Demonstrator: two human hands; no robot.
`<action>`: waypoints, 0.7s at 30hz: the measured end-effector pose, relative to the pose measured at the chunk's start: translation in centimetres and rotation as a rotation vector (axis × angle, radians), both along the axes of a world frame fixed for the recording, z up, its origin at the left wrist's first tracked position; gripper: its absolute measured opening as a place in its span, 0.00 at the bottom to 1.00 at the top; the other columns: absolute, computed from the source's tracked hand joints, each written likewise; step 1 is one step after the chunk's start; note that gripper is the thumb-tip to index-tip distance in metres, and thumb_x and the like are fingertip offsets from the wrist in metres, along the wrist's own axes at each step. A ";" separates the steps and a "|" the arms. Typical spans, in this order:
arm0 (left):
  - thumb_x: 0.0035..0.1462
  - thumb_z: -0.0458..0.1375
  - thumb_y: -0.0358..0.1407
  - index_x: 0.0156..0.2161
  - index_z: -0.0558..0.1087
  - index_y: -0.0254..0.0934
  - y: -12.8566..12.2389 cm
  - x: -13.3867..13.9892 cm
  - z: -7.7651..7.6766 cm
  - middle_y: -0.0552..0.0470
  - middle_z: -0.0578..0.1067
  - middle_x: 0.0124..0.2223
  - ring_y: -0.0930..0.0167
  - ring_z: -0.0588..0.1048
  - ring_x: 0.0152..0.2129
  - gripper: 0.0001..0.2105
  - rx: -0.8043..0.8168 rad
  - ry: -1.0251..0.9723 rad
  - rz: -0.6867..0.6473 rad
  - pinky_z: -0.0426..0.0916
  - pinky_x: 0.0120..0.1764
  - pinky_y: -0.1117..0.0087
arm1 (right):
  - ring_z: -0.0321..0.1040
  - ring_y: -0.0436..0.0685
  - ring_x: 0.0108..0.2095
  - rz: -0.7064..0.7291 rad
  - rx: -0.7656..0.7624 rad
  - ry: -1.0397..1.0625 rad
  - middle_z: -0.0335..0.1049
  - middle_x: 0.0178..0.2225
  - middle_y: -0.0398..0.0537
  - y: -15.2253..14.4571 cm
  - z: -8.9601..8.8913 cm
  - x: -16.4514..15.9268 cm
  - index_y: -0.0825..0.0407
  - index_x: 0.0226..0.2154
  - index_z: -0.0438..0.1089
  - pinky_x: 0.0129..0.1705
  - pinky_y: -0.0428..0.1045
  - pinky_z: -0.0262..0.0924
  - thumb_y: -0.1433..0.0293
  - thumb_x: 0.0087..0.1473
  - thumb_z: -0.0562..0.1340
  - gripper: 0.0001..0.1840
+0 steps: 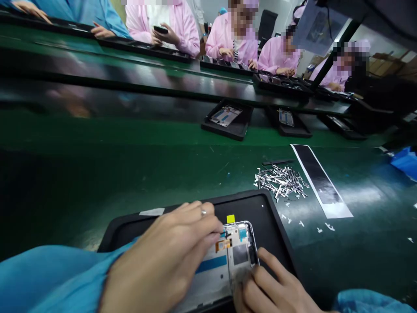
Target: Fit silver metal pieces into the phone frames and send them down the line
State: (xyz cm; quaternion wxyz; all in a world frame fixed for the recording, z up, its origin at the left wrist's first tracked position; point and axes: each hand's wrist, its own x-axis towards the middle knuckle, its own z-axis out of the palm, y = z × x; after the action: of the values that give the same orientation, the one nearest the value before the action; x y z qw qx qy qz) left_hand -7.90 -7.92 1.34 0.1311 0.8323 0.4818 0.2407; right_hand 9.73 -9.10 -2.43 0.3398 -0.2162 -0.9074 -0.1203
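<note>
A silver phone frame (213,284) with blue strips and an orange flex cable (223,246) lies in a black tray (265,215). A yellow tab (230,218) sticks out past its upper edge. Over the frame's left part reaches my left hand (169,248), a ring on one finger. Its fingertips are pinched together near the flex cable, by a small dark piece that I cannot name. Along the frame's right edge, my right hand (270,282) grips with bent fingers and thumb. My left hand hides part of the frame.
Right of the tray lies a heap of thin black and white strips (282,180), beside a white-bordered black sheet (321,180). Beyond, a belt carries small trays (239,128) with phone frames. Several co-workers in pink (185,30) and blue (97,17) sit across the line.
</note>
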 end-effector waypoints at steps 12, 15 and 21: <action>0.53 0.41 0.28 0.26 0.69 0.38 1.4 1.2 -1.4 0.52 0.73 0.27 0.67 0.69 0.25 0.15 -0.022 0.134 -0.029 0.63 0.30 0.65 | 0.62 0.49 0.18 -0.125 0.103 -0.012 0.71 0.23 0.44 1.4 0.1 0.3 0.53 0.17 0.62 0.28 0.46 0.59 0.83 0.51 0.47 0.19; 0.52 0.40 0.27 0.26 0.69 0.38 1.5 1.4 -1.4 0.52 0.73 0.27 0.66 0.71 0.25 0.16 -0.004 0.151 -0.052 0.64 0.34 0.62 | 0.63 0.49 0.19 -0.122 0.100 -0.062 0.72 0.27 0.43 1.5 0.2 0.2 0.53 0.19 0.63 0.27 0.47 0.59 0.83 0.52 0.46 0.19; 0.53 0.38 0.27 0.24 0.69 0.38 1.1 2.1 -2.3 0.52 0.73 0.26 0.65 0.72 0.25 0.18 0.052 0.072 0.067 0.66 0.35 0.57 | 0.64 0.49 0.21 -0.127 0.079 -0.122 0.72 0.29 0.42 1.4 0.1 0.4 0.53 0.22 0.65 0.28 0.47 0.59 0.84 0.53 0.41 0.23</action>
State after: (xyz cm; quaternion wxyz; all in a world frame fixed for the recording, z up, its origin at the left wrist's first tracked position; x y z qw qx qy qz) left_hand -5.85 -6.84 -0.97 0.0838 0.8269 0.5076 0.2273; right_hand 10.10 -7.66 -2.29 0.2839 -0.2522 -0.9053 -0.1901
